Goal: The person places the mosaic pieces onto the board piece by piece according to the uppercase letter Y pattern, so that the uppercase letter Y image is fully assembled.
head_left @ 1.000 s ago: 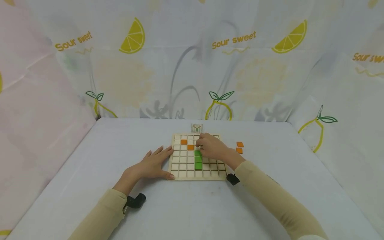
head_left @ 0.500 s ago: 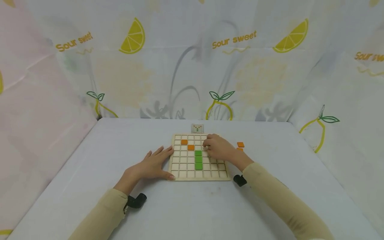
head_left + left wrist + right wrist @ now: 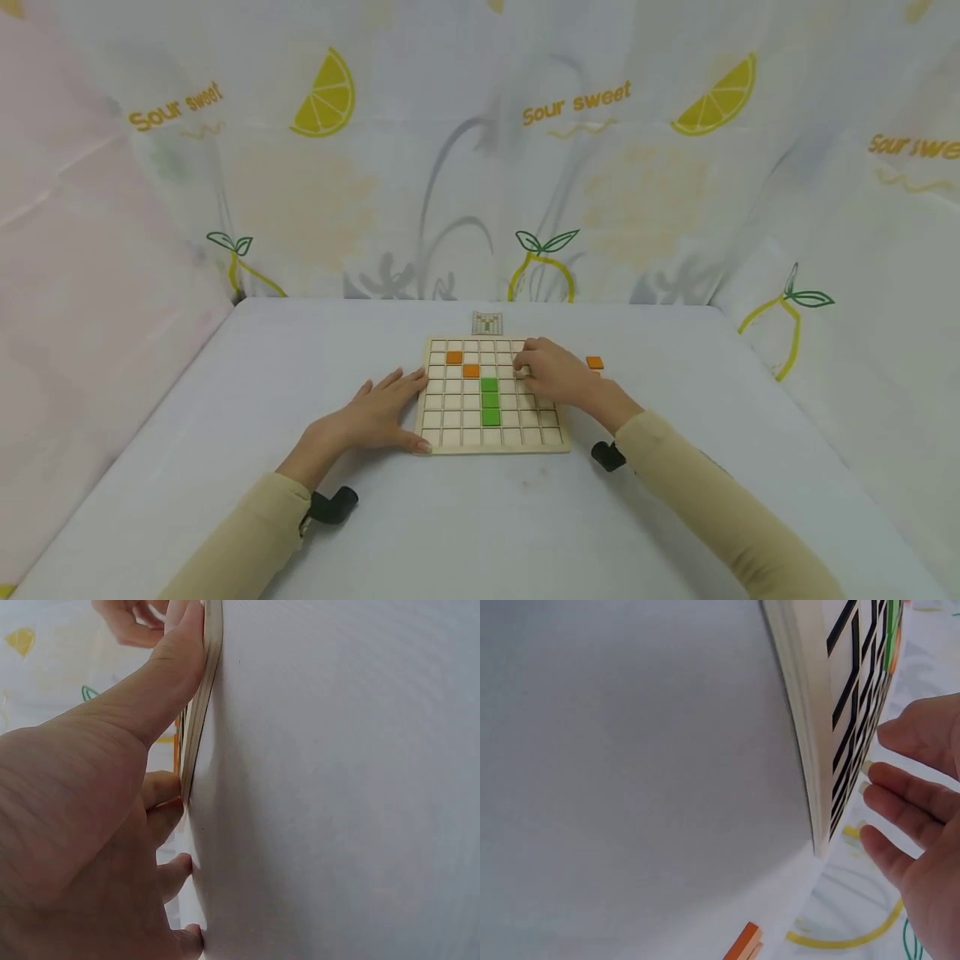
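Note:
A square wooden grid board lies on the white table. Three green tiles form a column in it, and two orange tiles, a farther one and a nearer one, run diagonally to their upper left. My left hand rests along the board's left edge, fingers spread and thumb by the near corner. Over the board's upper right part hovers my right hand. In the right wrist view its loosely bent fingers and thumb stand apart at the grid, with no tile between them.
Beyond the board's far edge lies a small pattern card. To the right of the board is a loose orange tile, with another mostly hidden by my right hand. A lemon-print cloth hangs behind the table.
My right hand has shifted right across the board, away from the top of the green column, which now shows fully. My left hand keeps its place at the edge.

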The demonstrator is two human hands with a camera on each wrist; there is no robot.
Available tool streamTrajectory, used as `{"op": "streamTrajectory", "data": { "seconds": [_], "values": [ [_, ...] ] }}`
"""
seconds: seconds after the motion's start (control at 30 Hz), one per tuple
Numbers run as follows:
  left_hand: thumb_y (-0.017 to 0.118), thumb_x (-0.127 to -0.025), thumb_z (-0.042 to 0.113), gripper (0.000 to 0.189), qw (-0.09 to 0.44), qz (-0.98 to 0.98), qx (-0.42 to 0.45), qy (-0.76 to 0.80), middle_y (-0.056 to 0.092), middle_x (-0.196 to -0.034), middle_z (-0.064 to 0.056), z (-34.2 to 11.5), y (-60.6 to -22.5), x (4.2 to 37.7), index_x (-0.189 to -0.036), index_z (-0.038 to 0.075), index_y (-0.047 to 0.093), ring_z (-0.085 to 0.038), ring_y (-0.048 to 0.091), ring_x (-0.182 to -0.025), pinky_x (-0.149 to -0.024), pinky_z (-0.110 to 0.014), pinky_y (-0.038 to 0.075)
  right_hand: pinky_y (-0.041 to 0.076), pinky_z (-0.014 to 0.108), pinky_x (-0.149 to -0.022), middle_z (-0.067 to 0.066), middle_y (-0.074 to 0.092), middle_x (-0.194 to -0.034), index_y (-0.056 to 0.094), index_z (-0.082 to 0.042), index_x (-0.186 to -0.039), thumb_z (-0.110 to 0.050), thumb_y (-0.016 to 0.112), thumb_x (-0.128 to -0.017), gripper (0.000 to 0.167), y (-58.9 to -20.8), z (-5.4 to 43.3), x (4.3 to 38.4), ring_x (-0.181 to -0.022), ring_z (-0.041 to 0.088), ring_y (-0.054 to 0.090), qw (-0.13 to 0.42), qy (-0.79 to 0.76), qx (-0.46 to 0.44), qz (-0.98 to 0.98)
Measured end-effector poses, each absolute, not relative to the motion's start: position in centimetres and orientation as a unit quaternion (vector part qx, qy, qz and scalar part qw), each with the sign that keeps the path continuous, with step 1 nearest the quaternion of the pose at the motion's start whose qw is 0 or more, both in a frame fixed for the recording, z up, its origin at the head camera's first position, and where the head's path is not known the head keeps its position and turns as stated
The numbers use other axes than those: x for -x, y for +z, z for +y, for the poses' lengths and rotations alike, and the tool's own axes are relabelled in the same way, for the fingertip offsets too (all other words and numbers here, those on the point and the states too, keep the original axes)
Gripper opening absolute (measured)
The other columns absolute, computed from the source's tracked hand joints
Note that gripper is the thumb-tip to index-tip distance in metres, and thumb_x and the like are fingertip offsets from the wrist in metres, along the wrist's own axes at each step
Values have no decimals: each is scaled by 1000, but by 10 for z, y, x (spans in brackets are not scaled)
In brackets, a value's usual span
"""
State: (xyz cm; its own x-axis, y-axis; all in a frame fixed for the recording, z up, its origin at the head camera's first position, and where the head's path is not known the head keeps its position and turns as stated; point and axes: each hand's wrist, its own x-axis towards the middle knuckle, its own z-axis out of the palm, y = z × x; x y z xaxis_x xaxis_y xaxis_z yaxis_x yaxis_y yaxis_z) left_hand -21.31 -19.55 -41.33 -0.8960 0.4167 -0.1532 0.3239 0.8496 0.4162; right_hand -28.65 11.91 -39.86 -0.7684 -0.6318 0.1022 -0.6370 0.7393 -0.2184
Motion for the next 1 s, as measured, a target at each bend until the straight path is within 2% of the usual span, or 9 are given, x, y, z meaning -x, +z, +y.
{"op": "streamTrajectory", "data": {
  "seconds": [0.57,0.83,1.0],
  "values": [
    [81,-70,61,112,109,957,-193,189,24,-166,-6,-197,-413,211,-157,11,29,-40,15,-154,-117,-72,11,53,40,-91,5,65,-101,74,-6,-105,1,62,-85,25,-400,149,284,-100,22,60,26,127,-325,-937],
    [80,-70,62,112,108,956,-193,191,24,-166,-6,-197,-415,213,-157,12,29,-39,16,-154,-118,-71,11,51,35,-82,4,64,-97,75,-8,-104,-5,66,-88,18,-401,161,282,-88,18,56,27,123,-309,-943],
    [81,-70,62,112,108,957,-191,192,24,-166,-6,-197,-415,213,-157,12,29,-39,16,-154,-118,-71,11,51,36,-80,4,65,-95,75,-7,-101,-1,67,-85,19,-402,168,279,-87,18,57,30,120,-310,-943]
  ]
}}
